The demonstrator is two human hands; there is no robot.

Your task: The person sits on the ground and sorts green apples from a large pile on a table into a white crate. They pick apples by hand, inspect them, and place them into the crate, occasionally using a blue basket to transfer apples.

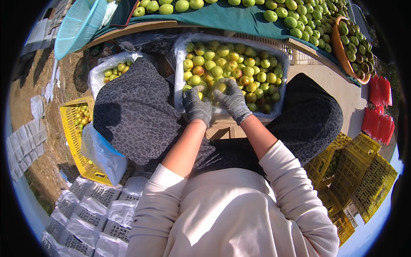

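Note:
A lined crate (280, 100) full of yellow-green, red-blushed round fruit (222, 63) sits between the knees. Both hands wear grey knit gloves and are in the crate's near part. My left hand (195, 103) has curled fingers on a yellow-green fruit (187, 88) at the near left. My right hand (235, 98), just to its right, has thumb and fingers around a paler yellow fruit (220, 87).
A green-covered table (231, 21) bears green fruit (270, 16), an orange basket (340, 51) and a blue basket (77, 28). Left are a smaller lined crate (96, 77) and yellow crate (70, 124). Right are stacked yellow crates (368, 188) and red bags (376, 126).

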